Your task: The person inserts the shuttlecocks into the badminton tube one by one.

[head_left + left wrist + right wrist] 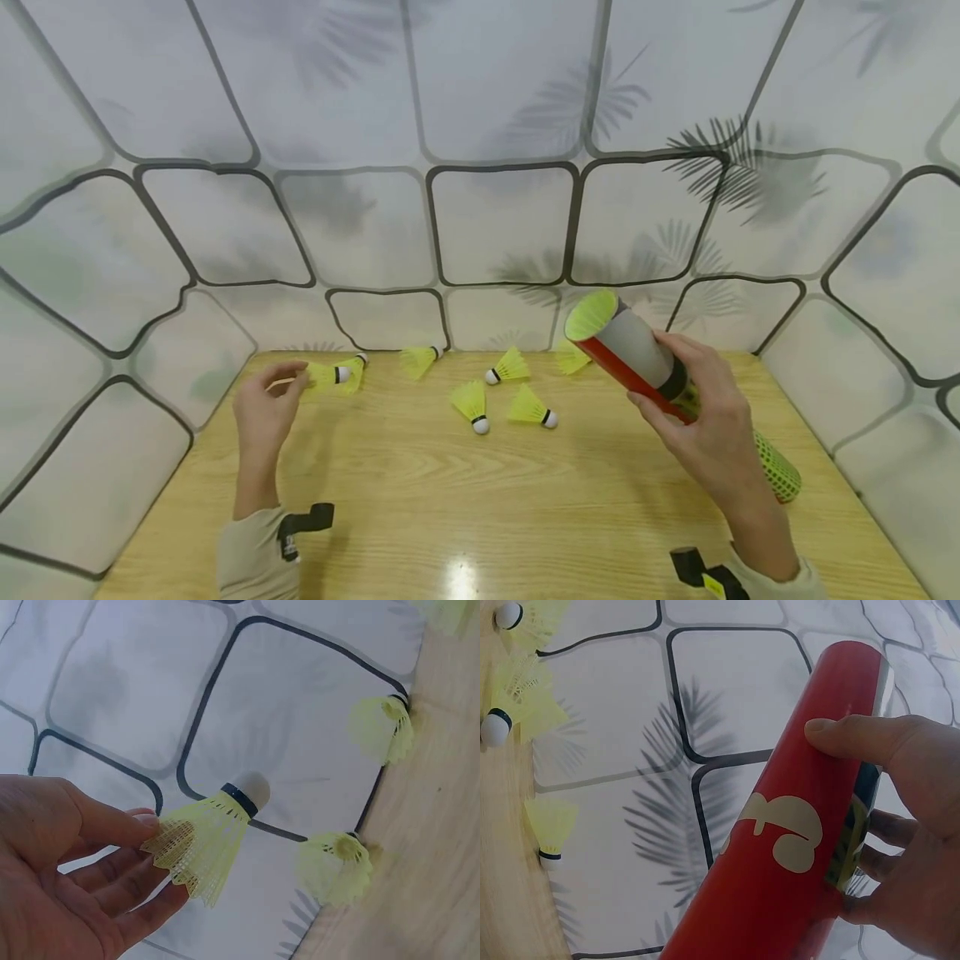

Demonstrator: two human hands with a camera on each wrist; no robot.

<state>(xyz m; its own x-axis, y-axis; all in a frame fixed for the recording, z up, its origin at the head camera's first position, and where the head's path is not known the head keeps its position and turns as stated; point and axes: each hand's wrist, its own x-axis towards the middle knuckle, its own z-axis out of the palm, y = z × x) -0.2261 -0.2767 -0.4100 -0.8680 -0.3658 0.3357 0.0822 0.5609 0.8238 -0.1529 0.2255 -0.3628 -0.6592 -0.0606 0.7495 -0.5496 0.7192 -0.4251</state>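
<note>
At the left of the head view my left hand [266,408] pinches a yellow shuttlecock [322,375] by the rim of its skirt. Its white cork [253,789] points away from the fingers in the left wrist view. My right hand [708,421] grips a shuttlecock tube [637,354], red, grey and dotted green, tilted with its mouth up and to the left. Yellow-green shows inside that mouth; how much the tube holds is hidden. The right wrist view shows the thumb lying on the tube's red side [795,787].
Several yellow shuttlecocks lie on the wooden table [420,517], among them one shuttlecock [471,404] near the middle and another [422,360] by the back edge. One more [572,358] is partly behind the tube. Patterned fabric walls [495,225] enclose the back and sides.
</note>
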